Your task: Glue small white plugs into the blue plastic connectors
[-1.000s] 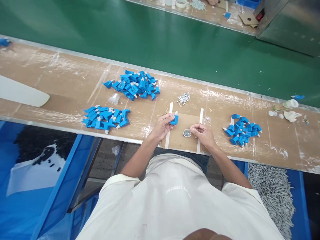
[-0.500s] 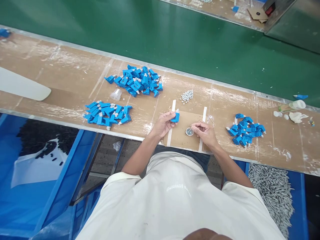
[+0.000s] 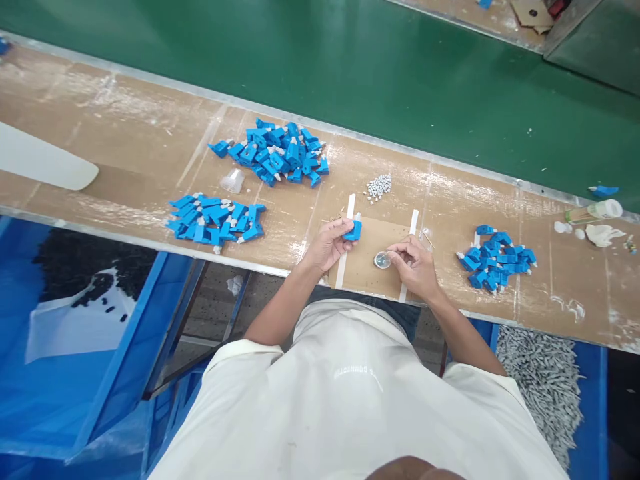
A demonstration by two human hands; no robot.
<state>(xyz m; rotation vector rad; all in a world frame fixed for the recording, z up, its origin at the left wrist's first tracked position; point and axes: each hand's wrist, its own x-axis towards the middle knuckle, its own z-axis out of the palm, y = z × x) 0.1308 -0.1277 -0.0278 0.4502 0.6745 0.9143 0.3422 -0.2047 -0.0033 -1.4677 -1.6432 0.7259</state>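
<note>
My left hand (image 3: pixel 327 248) pinches a small blue plastic part (image 3: pixel 353 230) with a whitish tip pointing up. My right hand (image 3: pixel 414 265) is closed, thumb and fingertips together at the rim of a small round clear dish (image 3: pixel 382 260). Whatever those fingertips hold is too small to make out. Under both hands lies a cardboard sheet (image 3: pixel 370 281) edged by two white tape strips. Beyond it sits a little heap of small grey pieces (image 3: pixel 379 187). Thin sticks (image 3: pixel 427 239) lie just right of the right tape strip.
Blue parts lie in a far-left pile (image 3: pixel 280 152), a near-left pile (image 3: pixel 215 220) and a right pile (image 3: pixel 495 259). A clear cup (image 3: pixel 233 181) stands between the left piles. At right is a clear container of sticks (image 3: pixel 594 211). Behind runs a green surface (image 3: pixel 350 80).
My right hand has shifted slightly, its fingertips still at the dish. My left hand keeps the blue part, now a little more upright. The whole view has moved slightly.
</note>
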